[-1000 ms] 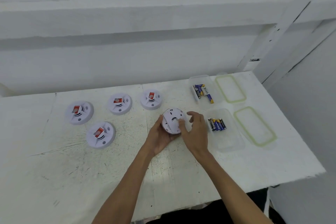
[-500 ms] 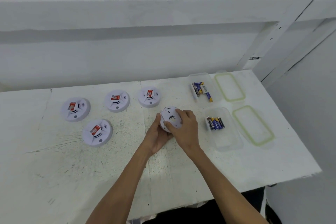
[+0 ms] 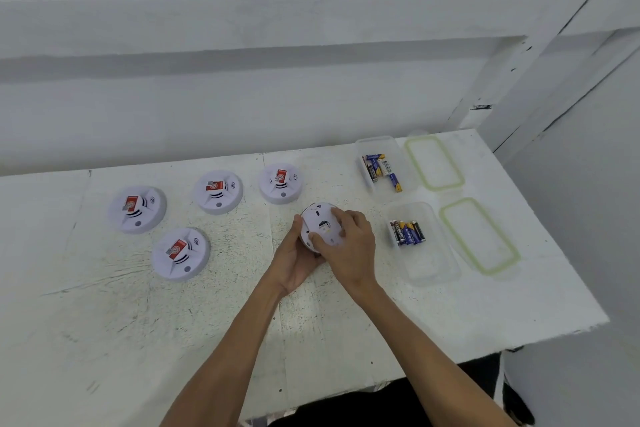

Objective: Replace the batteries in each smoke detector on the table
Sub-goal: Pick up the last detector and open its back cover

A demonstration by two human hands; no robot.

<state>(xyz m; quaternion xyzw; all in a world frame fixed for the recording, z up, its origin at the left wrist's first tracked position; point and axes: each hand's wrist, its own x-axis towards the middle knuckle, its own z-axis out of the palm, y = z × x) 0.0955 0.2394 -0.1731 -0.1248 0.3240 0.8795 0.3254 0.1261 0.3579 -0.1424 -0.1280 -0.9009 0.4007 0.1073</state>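
A white round smoke detector [image 3: 320, 220] is held back side up above the table's middle. My left hand [image 3: 294, 262] cups it from below and the left. My right hand [image 3: 349, 246] lies over its right side, thumb and fingers clamped on the back cover. Several more smoke detectors with red labels lie face up to the left: one [image 3: 280, 184], another [image 3: 217, 191], a third [image 3: 136, 209] and one nearer me [image 3: 180, 253]. Batteries [image 3: 407, 231] lie in the near clear container [image 3: 429, 263]; more batteries [image 3: 381, 168] lie in the far container [image 3: 382, 141].
Two clear lids with green seals lie at the right: the far lid [image 3: 434, 163] and the near lid [image 3: 479, 236]. The white table [image 3: 104, 322] ends at a wall behind and at an edge to the right.
My right hand has slid from the detector's right edge onto its back, covering more of it. The detector has turned a little in my hands.
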